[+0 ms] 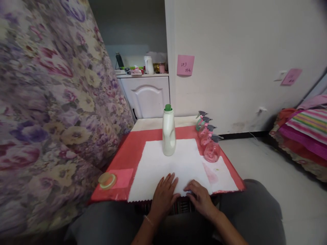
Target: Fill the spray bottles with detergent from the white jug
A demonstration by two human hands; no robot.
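Note:
My left hand (165,194) lies flat on the near edge of a white cloth (150,166), its fingers spread and holding nothing. To its right, my right hand (199,195) rests at the same edge with curled fingers; whether anything is under them is hidden. Beyond both hands a pale green bottle (168,136) stands upright on the cloth, with a green piece (168,107) in its neck. Along the right side stand several spray bottles with grey heads, the nearest a pink one (212,151). Neither hand touches a bottle.
A red cover (122,153) lies on the table. At its left a round lid (107,180) sits by a pink paper (125,177). A smaller white cloth (224,173) lies at the right. A floral curtain (63,102) hangs at the left; a cabinet (148,95) stands behind.

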